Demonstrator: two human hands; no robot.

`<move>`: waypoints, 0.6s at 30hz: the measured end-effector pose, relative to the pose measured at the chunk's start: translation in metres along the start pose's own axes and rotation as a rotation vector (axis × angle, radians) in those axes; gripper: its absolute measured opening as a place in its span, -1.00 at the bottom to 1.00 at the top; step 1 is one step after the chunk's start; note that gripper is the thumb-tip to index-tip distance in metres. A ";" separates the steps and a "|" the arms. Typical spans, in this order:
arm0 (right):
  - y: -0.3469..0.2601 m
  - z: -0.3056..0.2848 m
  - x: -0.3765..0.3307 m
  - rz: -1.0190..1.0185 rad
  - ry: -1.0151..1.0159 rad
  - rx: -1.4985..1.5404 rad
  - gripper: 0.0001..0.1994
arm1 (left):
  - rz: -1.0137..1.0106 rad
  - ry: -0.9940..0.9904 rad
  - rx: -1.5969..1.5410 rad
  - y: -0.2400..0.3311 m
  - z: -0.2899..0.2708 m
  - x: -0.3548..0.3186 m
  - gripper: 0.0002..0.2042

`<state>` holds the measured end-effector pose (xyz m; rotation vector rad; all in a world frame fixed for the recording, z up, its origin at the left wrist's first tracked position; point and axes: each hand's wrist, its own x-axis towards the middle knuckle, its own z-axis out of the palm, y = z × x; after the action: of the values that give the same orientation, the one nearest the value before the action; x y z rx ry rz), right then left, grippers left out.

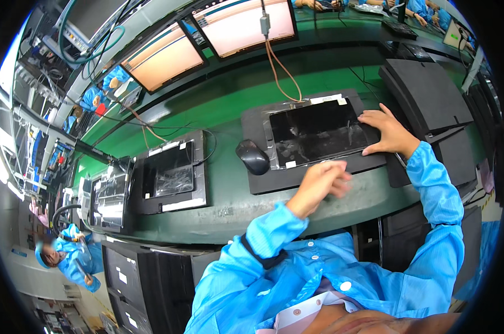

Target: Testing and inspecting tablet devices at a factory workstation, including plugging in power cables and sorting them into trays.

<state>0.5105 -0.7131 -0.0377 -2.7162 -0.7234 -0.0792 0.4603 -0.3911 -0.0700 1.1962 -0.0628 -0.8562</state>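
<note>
Resting right hand (386,133) on film-wrapped black tablet (313,132).

Open green worktop (229,106) behind tablet (316,132); mouse (253,156) blocking left side, black tray stack (424,92) crowding right, cable (282,69) dangling overhead.

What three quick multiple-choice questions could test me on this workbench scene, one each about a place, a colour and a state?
1. Where is the computer mouse?
A. left of the dark tablet
B. on the tablet
C. under the bench

2. What colour is the bench top?
A. red
B. green
C. white

3. What is the right hand doing?
A. holding the mouse
B. resting flat on the tablet's edge
C. hanging below the bench

Answers: 1 A, it sits beside the tablet's left side. 2 B, the surface is green. 3 B, its fingers are spread on the right edge.
</note>
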 end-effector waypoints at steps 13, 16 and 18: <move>-0.017 0.010 -0.027 0.229 0.338 -0.111 -0.46 | 0.453 0.654 1.771 0.035 -0.087 0.002 0.18; -0.003 0.010 -0.078 0.455 0.102 -0.467 -0.71 | 0.467 0.665 1.767 0.036 -0.084 -0.002 0.15; 0.004 0.026 -0.108 0.491 0.028 -0.459 -0.75 | 0.456 0.676 1.764 0.040 -0.077 -0.006 0.09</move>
<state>0.4175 -0.7588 -0.0785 -3.2357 -0.0044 -0.1840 0.5139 -0.3227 -0.0654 2.8787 -0.5985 0.3016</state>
